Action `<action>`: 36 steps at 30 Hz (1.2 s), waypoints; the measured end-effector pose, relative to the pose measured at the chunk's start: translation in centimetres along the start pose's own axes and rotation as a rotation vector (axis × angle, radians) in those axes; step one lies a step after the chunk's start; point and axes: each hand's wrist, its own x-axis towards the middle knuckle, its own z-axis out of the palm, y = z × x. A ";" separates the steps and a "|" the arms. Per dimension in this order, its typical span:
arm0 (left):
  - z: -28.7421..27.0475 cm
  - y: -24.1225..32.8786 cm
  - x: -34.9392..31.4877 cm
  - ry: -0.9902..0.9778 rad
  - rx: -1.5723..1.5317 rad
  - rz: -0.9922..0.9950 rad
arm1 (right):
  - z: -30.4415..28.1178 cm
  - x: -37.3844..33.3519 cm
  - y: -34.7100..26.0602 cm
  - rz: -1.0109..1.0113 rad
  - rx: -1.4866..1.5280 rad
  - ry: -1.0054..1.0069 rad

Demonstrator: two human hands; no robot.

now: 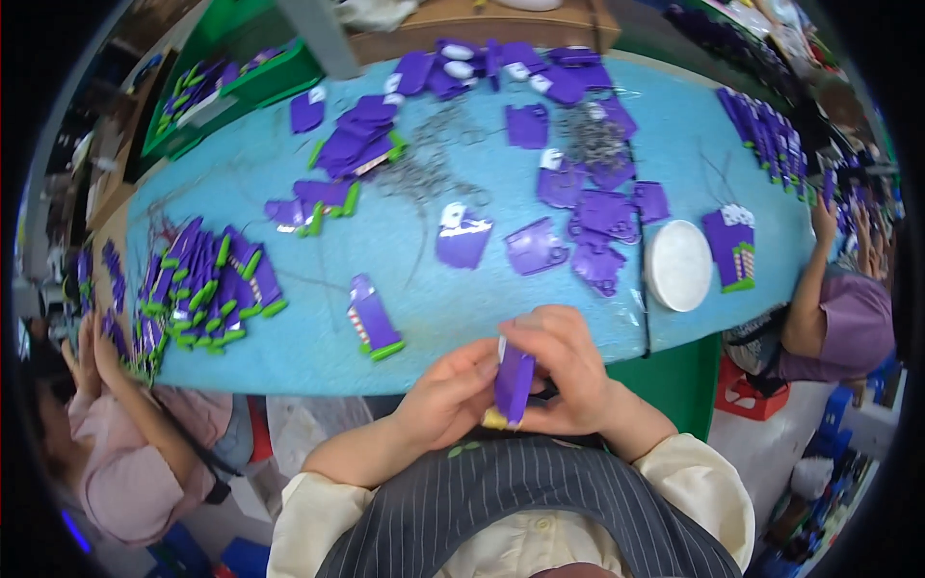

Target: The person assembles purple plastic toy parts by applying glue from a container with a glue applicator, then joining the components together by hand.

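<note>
Count: left hand [448, 397], 1; right hand [570, 364], 1; purple piece [515, 383] between them, 1; desk [443, 323], 1; white disc [679, 267], 1; green-ended piece [376, 313] lying alone near front edge, 1. Green-ended pile [198, 279] at left: over ten, overlapping, exact figure unresolved. Co-workers [145, 453]: at least 2.

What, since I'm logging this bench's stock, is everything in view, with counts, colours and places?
Held piece: one, purple, front centre
Table: one, light blue, centre
Green-edged pieces: many, purple, heaped left, others scattered
Flat pieces: many, purple, table's middle and far side
Wire parts: many, grey, far middle
Round container: one, white, table's right
Bin: one, green, far left
Basket: one, red, right floor
Co-workers: at least two, pink and purple tops, left and right
Outer rim: too blurred
Left hand and right hand: two, bare, on held piece
Apron: one, dark striped, nearest
</note>
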 end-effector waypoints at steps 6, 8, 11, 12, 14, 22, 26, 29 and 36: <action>-0.9 1.9 -3.0 0.009 1.132 0.446 | 2.6 0.7 0.6 0.093 -0.110 -0.086; -1.2 2.3 -2.9 0.027 1.488 0.537 | 3.7 0.7 0.2 0.178 -0.173 -0.069; -1.3 1.6 -3.2 0.103 1.515 0.606 | 4.7 0.2 -0.5 0.132 -0.224 -0.058; -1.7 1.3 -3.4 0.122 1.535 0.601 | 4.9 0.3 -0.6 0.121 -0.211 -0.065; -2.7 2.3 -3.6 0.200 1.512 0.608 | 4.6 0.6 -0.8 0.141 -0.321 0.012; -11.2 14.3 -6.6 0.771 0.884 0.799 | 6.9 5.3 -1.7 0.033 -0.403 -0.241; -9.5 11.3 -6.4 0.645 0.594 0.537 | 11.1 4.5 -0.3 -0.127 -0.381 -0.462; -7.4 8.1 -5.9 0.632 0.578 0.559 | 8.0 2.1 1.5 -0.142 -0.213 -0.299; -0.7 1.7 -2.9 0.259 0.251 0.668 | 2.2 -2.4 -1.4 0.358 1.072 0.092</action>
